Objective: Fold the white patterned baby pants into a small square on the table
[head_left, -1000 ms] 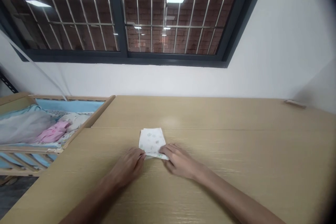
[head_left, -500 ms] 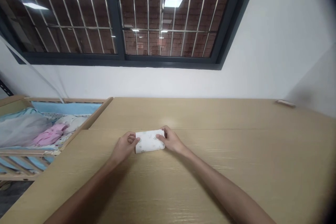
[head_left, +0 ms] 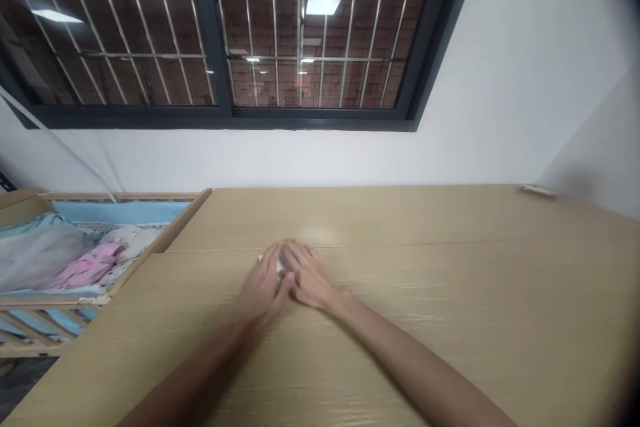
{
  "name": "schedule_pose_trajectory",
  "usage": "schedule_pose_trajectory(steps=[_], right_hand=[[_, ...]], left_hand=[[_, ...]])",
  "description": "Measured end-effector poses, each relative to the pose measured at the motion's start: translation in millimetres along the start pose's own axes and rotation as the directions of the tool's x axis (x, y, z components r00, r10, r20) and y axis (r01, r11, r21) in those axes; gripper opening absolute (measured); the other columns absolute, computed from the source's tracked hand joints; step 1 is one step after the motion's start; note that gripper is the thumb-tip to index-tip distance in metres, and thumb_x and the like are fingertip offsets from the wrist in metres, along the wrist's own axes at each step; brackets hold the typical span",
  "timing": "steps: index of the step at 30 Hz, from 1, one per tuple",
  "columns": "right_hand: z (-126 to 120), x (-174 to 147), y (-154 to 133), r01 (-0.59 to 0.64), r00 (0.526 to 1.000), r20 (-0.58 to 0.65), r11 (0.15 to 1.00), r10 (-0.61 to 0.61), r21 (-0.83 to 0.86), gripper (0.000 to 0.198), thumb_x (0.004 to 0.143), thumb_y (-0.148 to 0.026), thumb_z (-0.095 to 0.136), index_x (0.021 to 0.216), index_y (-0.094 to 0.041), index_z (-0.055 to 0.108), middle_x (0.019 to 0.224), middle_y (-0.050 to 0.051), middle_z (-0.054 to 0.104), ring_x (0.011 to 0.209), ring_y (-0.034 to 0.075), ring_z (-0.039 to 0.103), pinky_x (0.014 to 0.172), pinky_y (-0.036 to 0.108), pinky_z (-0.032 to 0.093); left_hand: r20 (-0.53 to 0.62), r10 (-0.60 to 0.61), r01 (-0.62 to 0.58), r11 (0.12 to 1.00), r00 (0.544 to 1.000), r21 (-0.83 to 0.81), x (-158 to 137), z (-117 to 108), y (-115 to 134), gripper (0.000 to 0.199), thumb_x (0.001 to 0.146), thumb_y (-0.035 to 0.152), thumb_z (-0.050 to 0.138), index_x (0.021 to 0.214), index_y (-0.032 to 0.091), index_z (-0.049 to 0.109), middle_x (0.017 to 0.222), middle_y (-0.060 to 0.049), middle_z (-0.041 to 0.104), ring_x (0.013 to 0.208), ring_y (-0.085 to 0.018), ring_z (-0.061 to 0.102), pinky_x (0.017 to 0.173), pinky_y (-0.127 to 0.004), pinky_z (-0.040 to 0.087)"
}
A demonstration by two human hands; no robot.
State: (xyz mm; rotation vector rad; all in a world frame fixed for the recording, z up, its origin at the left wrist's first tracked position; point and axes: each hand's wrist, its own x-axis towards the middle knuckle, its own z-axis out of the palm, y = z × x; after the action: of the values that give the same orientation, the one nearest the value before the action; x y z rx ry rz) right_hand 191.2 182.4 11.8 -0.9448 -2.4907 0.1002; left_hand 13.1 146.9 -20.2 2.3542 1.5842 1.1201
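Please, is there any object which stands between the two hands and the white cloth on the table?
No, nothing visible does. The left hand and the right hand are directly over the white cloth on the table; only small parts of it show, and what is under the hands is hidden.

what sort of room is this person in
Probably a bedroom or nursery, though it could be a care or training room: a wooden crib with pink cloth inside stands beside a wide table, under a barred window.
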Motion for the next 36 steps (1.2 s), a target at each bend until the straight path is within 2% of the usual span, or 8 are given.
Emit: schedule_pose_trajectory(steps=[3,6,15,19,23,26,30,36], right_hand=[[8.7,0.3,-4.5,0.047,0.987,0.153,0.998,-0.041,-0.039,0.064,0.098,-0.036,0.04,0.155,-0.007,0.028,0.159,0.019,0.032,0.149,0.029,0.023,0.122,0.047,0.019],[15.3,-3.3,2.5,0.028,0.981,0.192,0.998,-0.016,-0.058,0.06,0.102,-0.036,0.033,0.154,-0.007,0.031,0.159,0.017,0.032,0.15,0.026,0.023,0.124,0.045,0.015],[-1.7,-24.4,23.6,-0.134,0.96,0.249,0.991,0.128,0.007,0.066,0.105,-0.049,0.016,0.159,-0.01,0.019,0.163,0.013,0.021,0.153,0.023,0.014,0.124,0.046,0.015],[-7.1,-27.7,19.7,-0.08,0.975,0.206,0.997,0.082,-0.022,0.067,0.105,-0.051,0.021,0.158,-0.011,0.022,0.164,0.015,0.018,0.153,0.025,0.01,0.123,0.049,0.013],[-11.9,-27.6,17.3,0.012,0.973,0.229,1.0,-0.016,0.018,0.07,0.1,-0.053,0.039,0.157,-0.014,0.026,0.161,0.015,0.027,0.15,0.028,0.019,0.121,0.049,0.016],[-10.1,-24.1,24.1,0.007,0.972,0.232,0.998,-0.02,0.058,0.069,0.093,-0.038,0.051,0.155,-0.015,0.031,0.158,0.016,0.034,0.147,0.028,0.028,0.118,0.049,0.022],[-3.9,-11.8,39.2,0.02,0.99,0.139,0.992,-0.037,0.122,0.061,0.082,-0.014,0.051,0.142,-0.014,0.044,0.144,0.016,0.052,0.132,0.026,0.047,0.112,0.045,0.03],[-23.8,18.9,46.5,-0.14,0.988,-0.006,0.911,0.155,0.388,0.037,0.084,-0.022,0.058,0.12,-0.019,0.049,0.105,0.007,0.067,0.098,0.022,0.061,0.095,0.042,0.044]], left_hand=[[0.095,0.024,-0.034,0.994,0.995,0.106,-3.1,18.9,8.8,0.074,0.102,0.052,0.029,0.155,0.003,0.012,0.159,-0.025,0.023,0.15,-0.031,0.019,0.119,-0.052,0.029],[0.143,0.026,-0.057,0.974,0.989,0.22,-9.5,28.9,-3.7,0.076,0.102,0.054,0.026,0.155,0.001,0.015,0.159,-0.025,0.025,0.151,-0.031,0.018,0.121,-0.051,0.025],[0.204,0.029,-0.1,0.934,0.978,0.344,-31.7,6.8,-40.1,0.074,0.103,0.054,0.026,0.156,0.003,0.016,0.159,-0.023,0.024,0.149,-0.033,0.021,0.117,-0.052,0.032],[0.145,0.102,-0.15,0.917,0.984,0.368,-30.3,0.8,-37.7,0.076,0.1,0.056,0.035,0.154,0.003,0.023,0.157,-0.024,0.031,0.148,-0.036,0.024,0.116,-0.053,0.031],[0.144,0.18,-0.22,0.914,0.973,0.341,-26.3,-4.9,-31.5,0.069,0.097,0.056,0.042,0.146,0.006,0.04,0.148,-0.023,0.045,0.141,-0.034,0.039,0.114,-0.051,0.032],[0.154,0.143,-0.184,0.939,0.978,0.291,-21.9,-6.2,-30.1,0.068,0.093,0.055,0.05,0.142,0.008,0.044,0.145,-0.023,0.049,0.137,-0.034,0.044,0.111,-0.051,0.035],[0.164,0.072,-0.106,0.972,0.984,0.208,-5.3,-10.8,-32.2,0.042,0.093,0.026,0.047,0.131,0.013,0.055,0.136,-0.018,0.058,0.13,-0.029,0.052,0.108,-0.047,0.038],[0.103,-0.028,0.013,0.988,0.994,0.151,17.6,-45.4,-18.7,0.026,0.095,0.027,0.044,0.107,0.018,0.065,0.109,-0.012,0.068,0.105,-0.026,0.063,0.092,-0.042,0.048]])
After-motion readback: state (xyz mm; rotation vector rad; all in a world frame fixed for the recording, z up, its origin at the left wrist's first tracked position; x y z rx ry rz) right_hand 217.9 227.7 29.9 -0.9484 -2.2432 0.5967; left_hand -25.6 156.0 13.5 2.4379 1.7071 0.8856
